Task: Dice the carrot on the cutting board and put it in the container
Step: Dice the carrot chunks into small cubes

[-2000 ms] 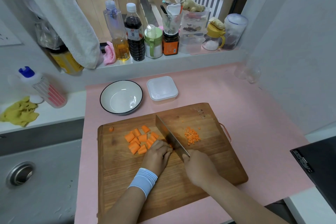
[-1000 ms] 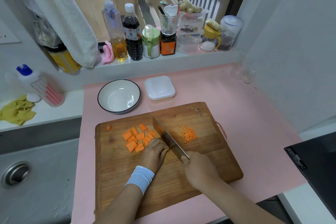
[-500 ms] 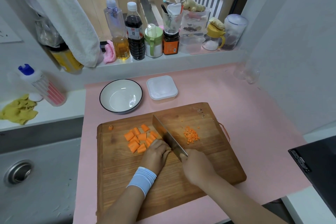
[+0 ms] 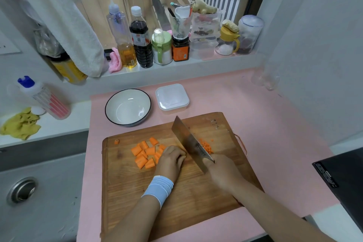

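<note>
Orange chunks sit mid-board, w/ a small diced pile on the far side of the cleaver. Your right hand grips the cleaver handle, blade tilted over the cutting board. Your left hand is curled in a claw just beside the blade; whatever it pins is hidden, so can't tell if it holds a piece. For a clean dice: knuckles fwd, fingertips tucked, blade flat vs. knuckles, short even drops. Rounded bits may roll, so flat face down. Beyond the board the container looks lidded, beside the bowl on the pink desk; lid off before scooping.
</note>
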A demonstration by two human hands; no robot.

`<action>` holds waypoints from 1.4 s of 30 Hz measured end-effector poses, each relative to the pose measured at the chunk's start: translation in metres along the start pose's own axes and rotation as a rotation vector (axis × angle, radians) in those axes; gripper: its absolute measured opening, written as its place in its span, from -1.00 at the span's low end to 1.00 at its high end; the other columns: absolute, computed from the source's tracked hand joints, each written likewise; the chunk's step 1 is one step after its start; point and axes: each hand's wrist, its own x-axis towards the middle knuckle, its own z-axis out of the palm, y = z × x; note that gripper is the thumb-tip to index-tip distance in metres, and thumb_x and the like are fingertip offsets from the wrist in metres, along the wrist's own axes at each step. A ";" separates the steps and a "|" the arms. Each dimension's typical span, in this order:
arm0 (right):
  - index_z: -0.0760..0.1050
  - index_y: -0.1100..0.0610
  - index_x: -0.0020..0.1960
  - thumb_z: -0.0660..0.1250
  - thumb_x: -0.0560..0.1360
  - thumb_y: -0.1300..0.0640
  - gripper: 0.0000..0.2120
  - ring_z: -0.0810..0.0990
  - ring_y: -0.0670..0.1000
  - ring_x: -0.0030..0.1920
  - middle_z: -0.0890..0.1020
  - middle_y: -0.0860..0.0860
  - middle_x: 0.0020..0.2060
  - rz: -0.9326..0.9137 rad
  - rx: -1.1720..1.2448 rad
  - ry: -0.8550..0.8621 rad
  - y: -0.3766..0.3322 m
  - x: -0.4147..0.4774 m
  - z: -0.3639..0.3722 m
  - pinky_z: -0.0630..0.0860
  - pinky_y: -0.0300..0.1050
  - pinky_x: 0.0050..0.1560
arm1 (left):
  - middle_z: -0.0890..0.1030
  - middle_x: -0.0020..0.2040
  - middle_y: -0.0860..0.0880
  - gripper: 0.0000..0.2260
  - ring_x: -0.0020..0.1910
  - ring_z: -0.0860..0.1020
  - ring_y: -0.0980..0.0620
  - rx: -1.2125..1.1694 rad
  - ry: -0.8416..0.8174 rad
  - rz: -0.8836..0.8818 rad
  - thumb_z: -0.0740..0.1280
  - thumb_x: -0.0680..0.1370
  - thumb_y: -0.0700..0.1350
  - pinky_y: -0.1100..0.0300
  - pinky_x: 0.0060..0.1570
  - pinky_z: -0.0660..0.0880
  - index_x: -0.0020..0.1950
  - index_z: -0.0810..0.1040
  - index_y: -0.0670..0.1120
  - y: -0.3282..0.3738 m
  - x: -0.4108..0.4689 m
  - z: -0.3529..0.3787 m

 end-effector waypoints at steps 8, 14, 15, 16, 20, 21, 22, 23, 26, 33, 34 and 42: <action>0.54 0.00 -0.08 0.14 0.68 -0.06 -0.72 0.62 -0.04 -0.22 0.63 -0.05 -0.24 -0.071 -0.084 0.046 0.008 0.014 -0.020 0.59 -0.07 -0.16 | 0.62 -0.05 0.13 -0.80 -0.05 0.55 0.19 -0.241 0.024 -0.499 0.34 0.54 -0.23 0.34 0.05 0.43 -0.06 0.62 0.09 0.026 0.026 -0.005; 0.59 -0.14 0.04 0.14 0.66 -0.02 -0.77 0.60 -0.01 -0.17 0.61 -0.10 -0.24 -0.261 -0.377 0.136 0.016 0.017 -0.036 0.41 -0.14 -0.30 | 0.59 -0.19 -0.02 -0.72 -0.38 0.49 0.21 -0.351 0.497 -0.708 0.12 0.49 -0.37 0.24 -0.31 0.50 -0.16 0.53 -0.06 0.020 0.045 -0.056; 0.58 -0.19 0.20 0.16 0.65 -0.02 -0.75 0.61 -0.01 -0.12 0.66 -0.09 -0.16 -0.313 -0.426 0.158 0.017 0.016 -0.040 0.41 -0.15 -0.27 | 0.59 -0.19 0.01 -0.71 -0.32 0.49 0.18 -0.339 0.489 -0.680 0.12 0.47 -0.36 0.20 -0.23 0.47 -0.18 0.53 -0.03 0.021 0.049 -0.064; 0.53 -0.22 0.30 0.18 0.64 -0.01 -0.70 0.62 -0.02 -0.09 0.68 -0.09 -0.09 -0.365 -0.482 0.176 0.018 0.016 -0.043 0.39 -0.16 -0.25 | 0.59 -0.20 0.04 -0.71 -0.26 0.50 0.11 -0.333 0.437 -0.646 0.13 0.45 -0.35 0.15 -0.18 0.46 -0.21 0.53 -0.01 0.021 0.053 -0.069; 0.56 -0.06 0.05 0.24 0.56 0.17 -0.80 0.45 -0.06 -0.26 0.64 -0.08 -0.19 -0.444 -0.622 0.163 0.021 0.021 -0.049 0.13 -0.24 -0.44 | 0.58 -0.26 0.14 -0.68 -0.16 0.51 0.07 -0.306 -0.058 -0.590 0.21 0.45 -0.34 0.23 -0.06 0.41 -0.32 0.56 0.03 0.035 0.072 -0.070; 0.54 -0.04 -0.01 0.25 0.53 0.19 -0.84 0.44 -0.06 -0.28 0.63 -0.08 -0.22 -0.454 -0.639 0.160 0.023 0.023 -0.049 0.14 -0.23 -0.45 | 0.59 -0.25 0.16 -0.68 -0.14 0.51 0.10 -0.265 -0.215 -0.568 0.22 0.45 -0.33 0.26 -0.03 0.40 -0.34 0.57 0.05 0.042 0.074 -0.065; 0.51 -0.03 -0.05 0.26 0.51 0.18 -0.87 0.47 -0.06 -0.29 0.63 -0.08 -0.25 -0.475 -0.655 0.168 0.025 0.024 -0.049 0.19 -0.24 -0.44 | 0.61 -0.24 0.19 -0.69 -0.12 0.53 0.11 -0.215 -0.353 -0.546 0.22 0.44 -0.29 0.25 0.01 0.42 -0.34 0.59 0.07 0.048 0.075 -0.060; 0.48 -0.04 -0.08 0.27 0.48 0.16 -0.90 0.51 -0.06 -0.29 0.62 -0.08 -0.27 -0.499 -0.661 0.174 0.028 0.026 -0.049 0.31 -0.17 -0.42 | 0.62 -0.22 0.21 -0.70 -0.10 0.55 0.11 -0.168 -0.454 -0.524 0.21 0.42 -0.26 0.23 0.07 0.45 -0.33 0.61 0.09 0.053 0.075 -0.053; 0.47 -0.03 -0.14 0.26 0.45 0.17 -0.91 0.54 -0.03 -0.28 0.59 -0.08 -0.31 -0.553 -0.656 0.156 0.033 0.027 -0.046 0.46 -0.08 -0.34 | 0.63 -0.10 0.17 -0.66 -0.01 0.55 0.13 -0.077 -0.574 -0.509 0.18 0.46 -0.31 0.27 0.17 0.42 -0.16 0.66 0.06 0.066 0.075 -0.038; 0.55 -0.05 -0.10 0.28 0.48 0.20 -0.84 0.57 -0.04 -0.27 0.63 -0.10 -0.28 -0.628 -0.656 0.169 0.035 0.020 -0.047 0.29 -0.16 -0.41 | 0.60 0.15 0.12 -0.64 0.13 0.51 0.10 0.012 -0.508 -0.502 0.19 0.52 -0.27 0.31 0.16 0.35 0.16 0.63 0.05 0.071 0.077 -0.035; 0.57 -0.06 -0.03 0.26 0.50 0.19 -0.81 0.58 -0.03 -0.23 0.65 -0.10 -0.24 -0.617 -0.658 0.162 0.034 0.018 -0.047 0.34 -0.15 -0.38 | 0.59 0.13 0.11 -0.65 0.13 0.51 0.09 0.017 -0.427 -0.515 0.18 0.53 -0.28 0.32 0.14 0.33 0.15 0.63 0.04 0.068 0.077 -0.040; 0.60 -0.18 0.14 0.21 0.59 0.01 -0.76 0.65 0.03 -0.02 0.70 -0.09 -0.07 -0.293 -0.372 0.065 0.012 0.012 -0.028 0.56 -0.11 -0.09 | 0.63 0.01 -0.02 -0.72 -0.02 0.56 -0.09 0.088 0.140 -0.770 0.15 0.47 -0.31 0.17 0.00 0.47 -0.09 0.57 0.01 0.014 0.051 -0.097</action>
